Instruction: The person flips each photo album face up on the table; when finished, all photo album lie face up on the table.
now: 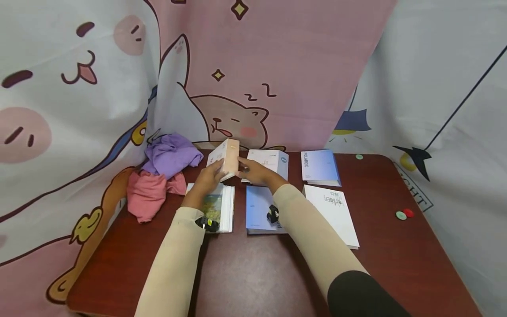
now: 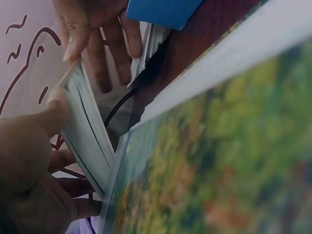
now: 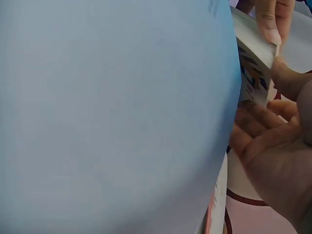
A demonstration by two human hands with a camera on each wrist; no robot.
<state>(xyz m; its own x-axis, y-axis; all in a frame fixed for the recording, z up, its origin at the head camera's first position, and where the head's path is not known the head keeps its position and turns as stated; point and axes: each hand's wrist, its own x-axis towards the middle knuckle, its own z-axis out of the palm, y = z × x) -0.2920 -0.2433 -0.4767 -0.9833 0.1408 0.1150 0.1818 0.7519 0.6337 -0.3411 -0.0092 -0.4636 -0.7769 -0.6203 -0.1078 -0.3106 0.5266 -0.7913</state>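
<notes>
Nearest to us on the dark red desk [image 1: 253, 273] lie a book with a landscape cover [image 1: 218, 207] under the left forearm and a pale blue book [image 1: 259, 207] under the right forearm, with a white book [image 1: 334, 211] bearing writing too small to read just to the right. Beyond these, both hands meet on a peach-covered book [image 1: 227, 158] lifted above the desk's far middle, tilted, its long axis running up and away from us. Our left hand [image 1: 210, 176] grips its lower left edge with curled fingers; our right hand [image 1: 253, 171] grips its right side. The left wrist view shows what the head view hides: the thumb pressing the book's page edges [image 2: 85, 131], with the landscape cover blurred alongside. The right wrist view is mostly filled by the pale blue cover [image 3: 112, 117]. Farther back lie a white book with a blue spine [image 1: 269, 160] and a blue book marked "POLAROID" [image 1: 318, 166]. Purple cloth [image 1: 172, 154] over pink cloth [image 1: 148, 193] sits left.
</notes>
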